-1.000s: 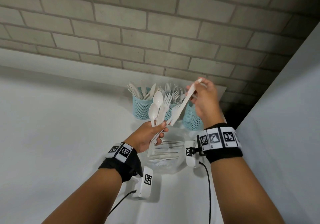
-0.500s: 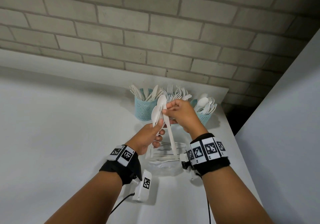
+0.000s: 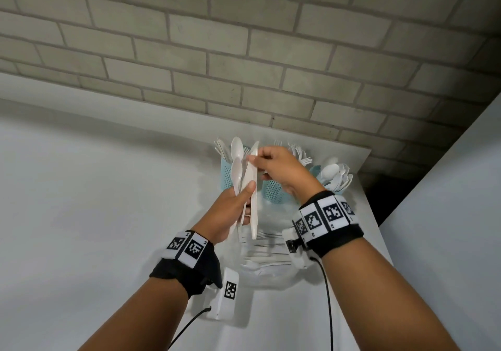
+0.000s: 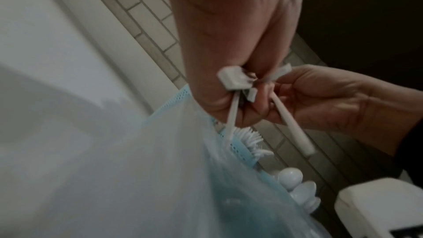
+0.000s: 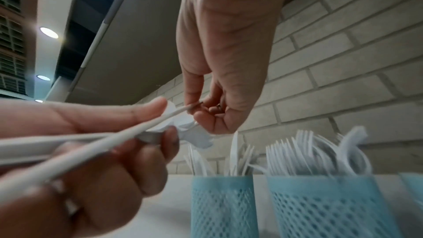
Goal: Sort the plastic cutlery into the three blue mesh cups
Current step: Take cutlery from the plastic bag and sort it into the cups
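My left hand (image 3: 245,196) grips a bunch of white plastic cutlery upright: two spoons (image 3: 236,158) and a knife (image 3: 253,201). With thumb and forefinger my right hand (image 3: 256,158) pinches the top end of that knife, just in front of the cups. Three blue mesh cups stand at the table's far edge: the left cup (image 3: 226,171) holds knives, the middle cup (image 3: 273,194) forks, the right cup (image 3: 315,173) spoons. In the right wrist view the pinch on the knife (image 5: 160,120) shows above the left cup (image 5: 224,205) and the middle cup (image 5: 329,207).
More white cutlery lies in a clear plastic wrap (image 3: 267,258) on the white table (image 3: 81,215) below my hands. A brick wall (image 3: 244,52) rises right behind the cups. A grey panel (image 3: 447,201) borders the table on the right.
My right hand held a fork by the cups, came back to the bunch and now pinches the knife's top. Both hands have risen toward the cups.
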`<control>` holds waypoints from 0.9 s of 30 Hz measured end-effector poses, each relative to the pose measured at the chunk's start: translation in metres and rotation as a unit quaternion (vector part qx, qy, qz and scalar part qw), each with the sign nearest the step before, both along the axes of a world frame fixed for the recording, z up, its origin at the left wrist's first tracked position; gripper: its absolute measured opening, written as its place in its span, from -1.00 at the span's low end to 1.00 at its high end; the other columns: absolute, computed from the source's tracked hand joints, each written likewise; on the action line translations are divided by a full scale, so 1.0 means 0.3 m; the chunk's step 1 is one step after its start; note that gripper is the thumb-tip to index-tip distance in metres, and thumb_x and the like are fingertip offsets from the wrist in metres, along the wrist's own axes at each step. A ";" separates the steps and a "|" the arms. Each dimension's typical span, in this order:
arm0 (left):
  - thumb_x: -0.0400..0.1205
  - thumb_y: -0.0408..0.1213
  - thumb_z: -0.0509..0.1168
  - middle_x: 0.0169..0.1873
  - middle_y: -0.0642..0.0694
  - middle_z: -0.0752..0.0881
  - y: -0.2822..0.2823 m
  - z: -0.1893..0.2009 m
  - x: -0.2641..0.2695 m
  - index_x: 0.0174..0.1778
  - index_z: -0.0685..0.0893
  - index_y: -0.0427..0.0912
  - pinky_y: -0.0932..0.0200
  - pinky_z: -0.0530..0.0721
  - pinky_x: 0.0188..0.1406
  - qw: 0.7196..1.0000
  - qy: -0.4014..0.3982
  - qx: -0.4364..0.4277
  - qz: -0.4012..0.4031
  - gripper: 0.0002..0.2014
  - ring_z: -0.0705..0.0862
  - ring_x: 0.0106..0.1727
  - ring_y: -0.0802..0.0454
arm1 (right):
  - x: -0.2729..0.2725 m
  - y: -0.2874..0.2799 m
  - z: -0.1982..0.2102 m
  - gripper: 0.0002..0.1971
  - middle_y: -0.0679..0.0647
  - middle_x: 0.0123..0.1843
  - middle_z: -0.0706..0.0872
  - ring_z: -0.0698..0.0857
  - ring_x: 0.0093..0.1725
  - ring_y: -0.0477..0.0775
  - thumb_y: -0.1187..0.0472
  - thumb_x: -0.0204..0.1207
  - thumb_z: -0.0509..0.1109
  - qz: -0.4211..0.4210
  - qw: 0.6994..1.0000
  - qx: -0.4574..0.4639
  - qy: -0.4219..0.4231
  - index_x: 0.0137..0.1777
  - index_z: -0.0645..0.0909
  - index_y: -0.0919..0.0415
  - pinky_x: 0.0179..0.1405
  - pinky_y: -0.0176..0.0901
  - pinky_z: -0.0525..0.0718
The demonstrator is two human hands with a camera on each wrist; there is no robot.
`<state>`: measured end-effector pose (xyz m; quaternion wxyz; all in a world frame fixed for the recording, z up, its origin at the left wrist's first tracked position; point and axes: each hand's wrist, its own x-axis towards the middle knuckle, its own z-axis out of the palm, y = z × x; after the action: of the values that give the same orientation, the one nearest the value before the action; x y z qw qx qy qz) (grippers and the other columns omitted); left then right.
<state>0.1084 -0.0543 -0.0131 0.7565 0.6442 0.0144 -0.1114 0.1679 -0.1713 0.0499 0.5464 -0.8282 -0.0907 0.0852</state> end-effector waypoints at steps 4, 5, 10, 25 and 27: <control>0.70 -0.21 0.19 -0.44 0.02 0.39 0.060 0.022 0.042 -0.07 0.55 -0.15 0.37 0.35 -0.56 0.999 -0.016 -0.049 0.005 -0.89 0.33 -0.50 0.18 | 0.088 0.028 0.114 -0.82 0.03 -0.22 0.71 0.66 -0.26 -0.05 0.25 0.66 0.24 -0.067 0.994 0.089 -0.001 -0.19 0.55 0.12 -0.35 -0.28 0.60; 0.71 -0.22 0.18 -0.43 0.03 0.38 0.074 0.024 0.049 -0.03 0.55 -0.15 0.38 0.34 -0.57 0.998 -0.014 -0.059 0.013 -0.90 0.32 -0.48 0.18 | 0.114 0.029 0.138 -0.81 0.04 -0.21 0.72 0.67 -0.27 -0.04 0.26 0.67 0.23 -0.088 0.990 0.111 -0.007 -0.20 0.54 0.12 -0.37 -0.29 0.61; 0.71 -0.17 0.17 -0.38 0.02 0.38 0.122 0.003 0.073 0.06 0.59 -0.17 0.38 0.32 -0.57 0.995 -0.002 -0.077 0.060 -0.83 0.32 -0.47 0.18 | 0.227 0.021 0.195 -0.86 0.17 -0.10 0.76 0.71 -0.25 0.00 0.27 0.65 0.25 -0.200 0.957 0.188 -0.097 -0.13 0.58 0.23 -0.45 -0.29 0.67; 0.73 -0.14 0.11 -0.46 0.07 0.42 0.162 -0.014 0.074 0.07 0.67 -0.15 0.37 0.30 -0.57 0.987 0.021 -0.093 0.126 -0.74 0.31 -0.49 0.19 | 0.292 0.060 0.040 -0.89 -0.02 -0.37 0.56 0.59 -0.27 0.11 0.24 0.63 0.26 -0.310 0.901 0.082 -0.292 -0.14 0.50 0.20 -0.23 -0.06 0.61; 0.73 -0.14 0.11 -0.46 0.07 0.42 0.156 -0.009 0.073 0.08 0.68 -0.15 0.36 0.31 -0.57 0.988 0.018 -0.092 0.120 -0.74 0.32 -0.50 0.19 | 0.286 0.074 0.006 -0.87 0.09 -0.30 0.59 0.58 -0.23 0.15 0.22 0.63 0.25 -0.252 0.921 -0.047 -0.292 -0.14 0.50 0.22 -0.30 -0.20 0.39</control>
<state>0.1302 -0.0075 -0.0158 0.8199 0.5637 0.0948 -0.0320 0.2538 -0.1489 0.0518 0.4592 -0.8368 -0.0305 -0.2965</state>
